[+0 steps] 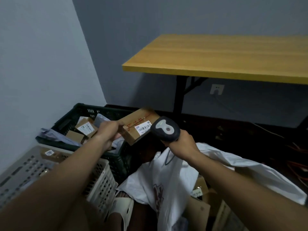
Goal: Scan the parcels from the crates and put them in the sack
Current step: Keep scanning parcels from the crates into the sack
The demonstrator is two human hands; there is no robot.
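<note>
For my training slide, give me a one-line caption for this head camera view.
Left hand holds a cardboard parcel while right hand aims the scanner at its label, above the white sack.

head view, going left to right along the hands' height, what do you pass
dark green crate → left hand → cardboard parcel with its barcode label → barcode scanner → right hand

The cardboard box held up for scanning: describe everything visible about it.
The cardboard box is small, brown and flat, with red handwriting and a white barcode label on its upper face. It is tilted, held above the dark crate. The left hand grips its near end; the scanner in the right hand sits beside the label.
</note>
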